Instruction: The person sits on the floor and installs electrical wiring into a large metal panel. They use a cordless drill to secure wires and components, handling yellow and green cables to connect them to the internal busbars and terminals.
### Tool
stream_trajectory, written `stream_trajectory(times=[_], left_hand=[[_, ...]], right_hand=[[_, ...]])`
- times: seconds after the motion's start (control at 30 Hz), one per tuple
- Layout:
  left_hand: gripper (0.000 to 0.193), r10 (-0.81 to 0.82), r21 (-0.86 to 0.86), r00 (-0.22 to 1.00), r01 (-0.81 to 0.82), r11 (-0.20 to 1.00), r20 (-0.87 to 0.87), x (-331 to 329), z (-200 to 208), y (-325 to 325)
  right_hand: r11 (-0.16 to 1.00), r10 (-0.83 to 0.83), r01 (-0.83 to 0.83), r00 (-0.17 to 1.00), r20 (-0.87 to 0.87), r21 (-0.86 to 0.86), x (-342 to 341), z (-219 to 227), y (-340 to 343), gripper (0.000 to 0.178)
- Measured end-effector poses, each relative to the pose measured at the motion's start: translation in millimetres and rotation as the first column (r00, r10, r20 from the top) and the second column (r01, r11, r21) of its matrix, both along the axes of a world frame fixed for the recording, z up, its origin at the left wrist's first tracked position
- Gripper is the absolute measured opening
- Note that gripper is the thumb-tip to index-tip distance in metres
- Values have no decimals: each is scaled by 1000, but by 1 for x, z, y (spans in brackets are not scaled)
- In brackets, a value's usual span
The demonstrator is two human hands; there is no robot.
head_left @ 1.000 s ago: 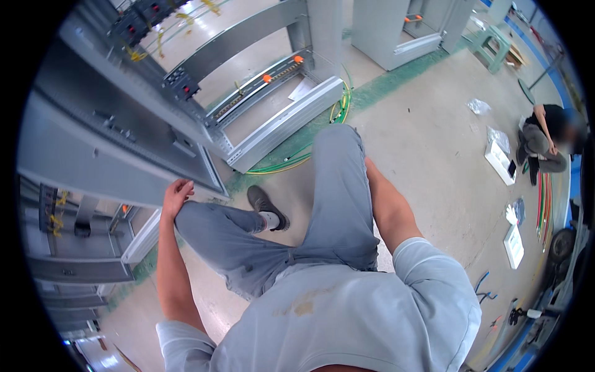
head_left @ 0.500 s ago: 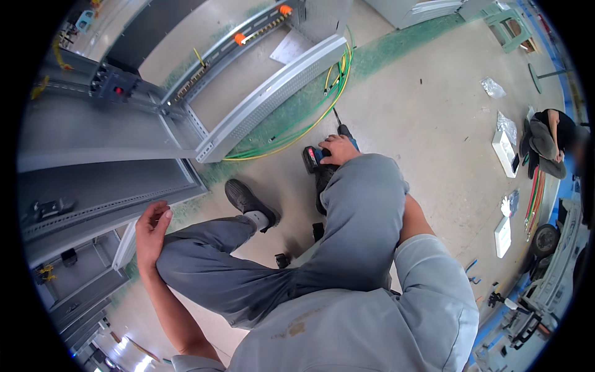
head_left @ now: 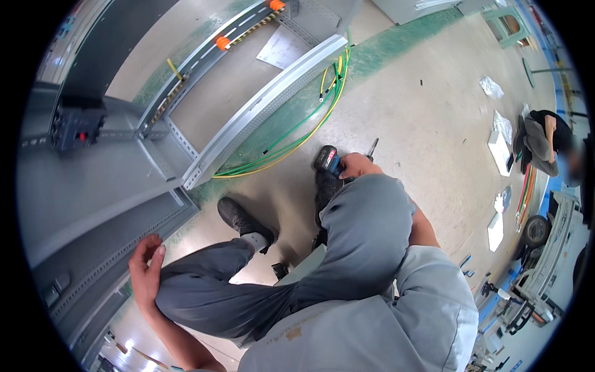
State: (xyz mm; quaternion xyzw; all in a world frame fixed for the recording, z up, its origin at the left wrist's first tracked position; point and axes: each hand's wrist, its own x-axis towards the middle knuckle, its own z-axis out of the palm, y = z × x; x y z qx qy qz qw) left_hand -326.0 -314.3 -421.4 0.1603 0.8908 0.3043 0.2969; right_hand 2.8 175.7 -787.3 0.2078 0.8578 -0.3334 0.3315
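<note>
My right hand (head_left: pixel 359 165) is closed round a blue and black cordless drill (head_left: pixel 326 159) beside my right knee. Its battery end points left, and a long thin bit (head_left: pixel 374 146) sticks up past my fingers on the other side. Much of the grip is hidden behind my hand and knee. By my left knee, my left hand (head_left: pixel 146 268) hangs with its fingers loosely bent and apart, holding nothing. It is close to the edge of a grey metal cabinet frame (head_left: pixel 118 248).
Green and yellow wires (head_left: pixel 297 146) lie on the floor along the cabinet's perforated rail (head_left: pixel 273 93). A dark breaker (head_left: pixel 79 127) sits inside the frame. Orange insulators (head_left: pixel 223 43) hold a bar. At the far right another person (head_left: pixel 545 139) crouches near white boxes (head_left: pixel 499 152) and coloured strips (head_left: pixel 527 195).
The drill has turned in my right hand's hold: its bit now leans right, and the battery end has lifted. My left hand sits slightly lower in view, still empty.
</note>
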Motion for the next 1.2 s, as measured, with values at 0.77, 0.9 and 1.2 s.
stream_trajectory(times=[0.77,0.9,1.2], left_hand=[[23,4,-123,991,13,992,134,-25,-8,28],[23,-36,-123,993,50,991,112,-18,-5,26],[29,-74,-128,992,88,988,106,11,6,8]], right_hand=[[579,-696,701,691,-195,416,-147,-61,148,31],[694,-653,619,756,-41,368,-120,-51,120,23],[849,-418,439,898,-136,295,-75,-78,77,32]])
